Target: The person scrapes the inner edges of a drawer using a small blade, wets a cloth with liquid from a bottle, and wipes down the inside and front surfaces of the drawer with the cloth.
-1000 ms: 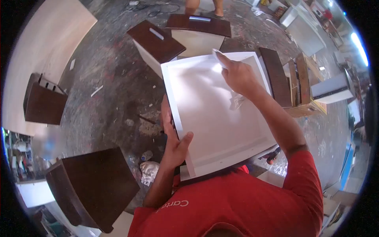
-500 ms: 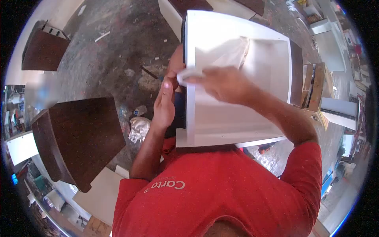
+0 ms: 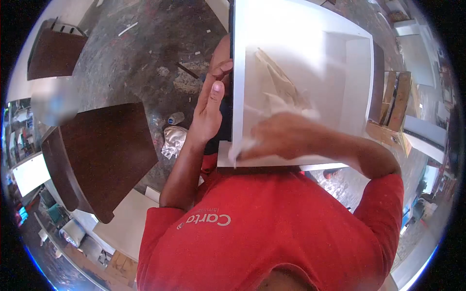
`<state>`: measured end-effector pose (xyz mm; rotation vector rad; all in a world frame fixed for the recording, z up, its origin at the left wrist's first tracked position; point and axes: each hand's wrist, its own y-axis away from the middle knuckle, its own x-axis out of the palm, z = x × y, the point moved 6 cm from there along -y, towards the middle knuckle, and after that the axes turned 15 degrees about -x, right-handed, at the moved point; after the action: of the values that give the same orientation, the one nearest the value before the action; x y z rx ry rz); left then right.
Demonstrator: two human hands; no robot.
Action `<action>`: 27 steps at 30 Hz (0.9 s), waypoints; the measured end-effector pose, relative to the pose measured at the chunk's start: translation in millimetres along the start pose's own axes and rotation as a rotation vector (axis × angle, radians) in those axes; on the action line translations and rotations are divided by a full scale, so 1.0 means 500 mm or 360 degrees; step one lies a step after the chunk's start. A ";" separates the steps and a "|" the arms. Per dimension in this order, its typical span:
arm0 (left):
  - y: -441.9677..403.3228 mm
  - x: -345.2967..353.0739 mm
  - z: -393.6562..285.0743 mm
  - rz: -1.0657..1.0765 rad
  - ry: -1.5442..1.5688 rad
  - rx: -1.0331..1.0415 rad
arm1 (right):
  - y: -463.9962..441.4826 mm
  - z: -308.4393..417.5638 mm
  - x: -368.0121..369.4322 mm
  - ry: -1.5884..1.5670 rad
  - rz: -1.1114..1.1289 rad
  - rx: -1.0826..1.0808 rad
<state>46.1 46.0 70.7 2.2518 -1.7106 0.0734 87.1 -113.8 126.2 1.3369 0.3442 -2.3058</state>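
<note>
A white open box-shaped cabinet (image 3: 359,82) with a dark outer side lies across my lap, its opening facing up. My right hand (image 3: 281,136), smeared by motion, is closed on a white cloth (image 3: 236,151) at the cabinet's near left corner, where the cloth touches the rim. Beside the cabinet's left wall stands my left hand (image 3: 209,114), fingers stretched out along the wall and holding nothing. A crumpled beige sheet (image 3: 279,77), perhaps paper or cloth, lies inside the cabinet beyond my right hand.
A dark brown cabinet (image 3: 104,155) stands to the left, another dark brown piece (image 3: 58,53) behind it. A bottle (image 3: 175,118) and a crumpled silvery bag (image 3: 174,141) lie on the stained floor. Wooden pieces (image 3: 395,102) stand at the right.
My right hand has slid the cloth along the left rim towards me, down to the near corner. The left hand stays beside the wall. The view has shifted slightly.
</note>
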 end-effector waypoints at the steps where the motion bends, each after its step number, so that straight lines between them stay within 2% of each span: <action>1: -0.002 0.006 -0.004 0.0005 0.0000 0.0015 | -0.007 0.010 0.008 -0.0039 0.0113 -0.0045; 2: -0.010 0.011 -0.011 0.0020 -0.0018 0.0049 | -0.009 0.015 0.011 -0.0074 0.0231 -0.0091; 7: -0.003 0.016 -0.015 -0.0033 -0.0225 -0.0014 | 0.048 -0.161 -0.089 0.0390 -0.0352 0.0464; 10: 0.004 0.045 -0.032 -0.0020 -0.0492 0.0164 | 0.085 -0.261 -0.182 0.0790 -0.0743 0.0853; 13: -0.010 0.045 -0.014 0.0041 -0.0350 0.0084 | 0.119 -0.320 -0.218 0.1082 -0.0714 0.1107; 14: -0.008 0.046 -0.023 0.0004 -0.0410 0.0029 | 0.120 -0.304 -0.214 0.1073 -0.0707 0.1079; 16: -0.013 0.047 -0.038 -0.0015 -0.0560 0.0085 | 0.120 -0.289 -0.195 0.0979 -0.0638 0.1310; 19: -0.009 0.045 -0.027 0.0007 -0.0499 0.0086 | 0.169 -0.252 -0.211 0.0973 -0.1000 0.1170; 22: -0.013 0.048 -0.030 0.0088 -0.0461 0.0070 | 0.226 -0.262 -0.226 0.0939 -0.0976 0.1532; 26: -0.021 0.056 -0.041 0.0106 -0.0374 0.0017 | 0.313 -0.244 -0.246 0.0843 -0.0915 0.1730; 27: -0.021 0.057 -0.043 0.0110 -0.0355 0.0008 | 0.340 -0.251 -0.239 0.0887 -0.0997 0.1677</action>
<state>67.3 28.0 95.5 2.2770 -1.9009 -0.1641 317.2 -177.2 168.7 2.7129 -0.4529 -2.6580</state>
